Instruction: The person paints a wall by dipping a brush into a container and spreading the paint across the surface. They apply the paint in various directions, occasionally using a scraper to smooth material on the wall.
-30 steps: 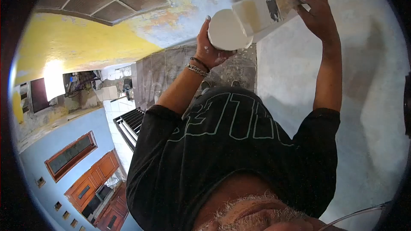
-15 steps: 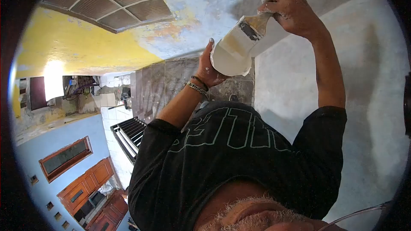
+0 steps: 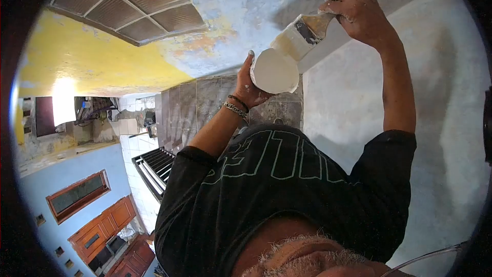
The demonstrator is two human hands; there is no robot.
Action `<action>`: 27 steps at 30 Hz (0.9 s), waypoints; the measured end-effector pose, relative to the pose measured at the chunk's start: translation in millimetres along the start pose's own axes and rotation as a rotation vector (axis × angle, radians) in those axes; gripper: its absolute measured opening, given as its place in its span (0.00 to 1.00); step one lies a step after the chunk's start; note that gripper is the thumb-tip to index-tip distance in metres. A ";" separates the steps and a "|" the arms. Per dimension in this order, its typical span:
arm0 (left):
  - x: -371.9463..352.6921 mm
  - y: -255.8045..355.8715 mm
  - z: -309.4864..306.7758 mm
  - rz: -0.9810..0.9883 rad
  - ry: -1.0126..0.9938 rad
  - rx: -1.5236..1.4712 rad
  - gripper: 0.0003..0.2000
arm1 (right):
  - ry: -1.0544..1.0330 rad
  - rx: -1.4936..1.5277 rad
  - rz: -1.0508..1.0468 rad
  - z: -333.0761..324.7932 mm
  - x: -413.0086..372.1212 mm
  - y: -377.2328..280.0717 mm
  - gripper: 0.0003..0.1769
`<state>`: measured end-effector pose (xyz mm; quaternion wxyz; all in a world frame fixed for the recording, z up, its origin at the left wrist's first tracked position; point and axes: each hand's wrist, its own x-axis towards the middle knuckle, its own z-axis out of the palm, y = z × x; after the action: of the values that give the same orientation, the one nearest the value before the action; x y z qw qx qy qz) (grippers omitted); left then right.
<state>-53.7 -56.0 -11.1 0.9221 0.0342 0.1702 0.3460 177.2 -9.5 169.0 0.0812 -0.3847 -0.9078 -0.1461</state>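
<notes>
My left hand (image 3: 250, 84) is wrapped round the side of a round container of white paint (image 3: 275, 72), its thumb up along the rim. Above the container's far right rim, my right hand (image 3: 356, 11) grips the handle of a wide paintbrush (image 3: 309, 30). The brush has a wooden handle, a dark, paint-smeared band and pale bristles coated in paint. Its bristle end slants down toward the container and overlaps the rim in this view. White smears mark the fingers of both hands.
A patchy blue and yellow wall (image 3: 241, 10) with a paned window (image 3: 128, 2) rises ahead. To the right is a pale grey wall (image 3: 343, 92). Dark floor tiles (image 3: 205, 92) lie below, and a black metal rack (image 3: 154, 166) stands to the left.
My right hand has drawn the paintbrush slightly up and right. Its bristles were over the paint and now sit at the rim. The container has shifted only a little.
</notes>
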 end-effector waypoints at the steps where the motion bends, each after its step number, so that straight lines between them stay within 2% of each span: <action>1: 0.6 0.8 -0.4 -0.006 -0.023 -0.002 0.29 | 0.003 -0.006 0.002 2.6 -3.4 4.1 0.16; 3: 4.4 2.2 -6.4 0.009 -0.029 0.065 0.32 | 0.107 -0.008 0.024 13.3 -12.9 14.9 0.16; 4: 6.6 2.9 -9.9 0.025 -0.031 0.128 0.35 | 0.111 -0.016 0.025 13.0 -17.2 17.1 0.16; 7: 9.4 6.7 -16.7 0.013 -0.062 0.094 0.34 | 0.078 -0.037 0.097 10.5 -30.1 21.0 0.15; 9: 12.3 8.8 -21.1 0.004 -0.112 0.082 0.35 | 0.176 0.132 0.140 15.5 -38.6 21.7 0.14; 10: 14.7 9.9 -25.1 -0.008 -0.149 0.065 0.35 | 0.183 0.123 0.137 13.5 -39.5 20.3 0.14; 11: 20.2 12.2 -33.4 -0.005 -0.156 0.071 0.35 | 0.107 0.256 0.199 10.9 -39.7 17.6 0.12; 13: 29.8 17.5 -42.1 -0.222 -0.662 -0.187 0.35 | 0.022 0.420 0.255 9.4 -39.3 13.2 0.11; 14: 31.3 18.5 -46.3 -0.224 -0.665 -0.183 0.35 | 0.025 0.417 0.257 10.9 -38.3 13.7 0.11; 16: 23.7 16.1 -34.9 -0.022 -0.299 0.021 0.35 | -0.101 0.651 0.294 15.0 -37.5 16.0 0.11; 17: 20.0 13.9 -27.8 -0.024 -0.299 0.020 0.35 | -0.101 0.651 0.295 15.6 -36.0 16.5 0.11; 19: 6.5 10.0 4.9 0.047 -0.018 0.084 0.28 | -0.160 0.581 0.222 17.2 -32.2 14.4 0.10; 20: 8.1 10.5 -1.6 0.046 -0.014 0.081 0.28 | -0.162 0.585 0.223 16.5 -29.2 11.6 0.10; 22: 11.1 13.1 -11.1 0.029 -0.238 0.151 0.28 | -0.269 0.545 0.359 10.2 -22.6 6.4 0.11; 23: 10.9 12.1 -14.2 0.029 -0.235 0.150 0.28 | -0.271 0.547 0.358 7.0 -20.6 5.3 0.11; 25: 4.4 9.9 -2.0 0.048 -0.077 0.081 0.29 | -0.308 0.484 0.402 2.4 -17.6 4.4 0.11; 27: 7.0 12.0 -10.1 0.046 -0.147 0.073 0.28 | -0.288 0.435 0.381 6.2 -19.3 9.0 0.11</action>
<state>-59.7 -42.9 -20.5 0.9221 0.0968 0.1135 0.3570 196.8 -14.6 160.0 0.0580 -0.5380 -0.8316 0.1251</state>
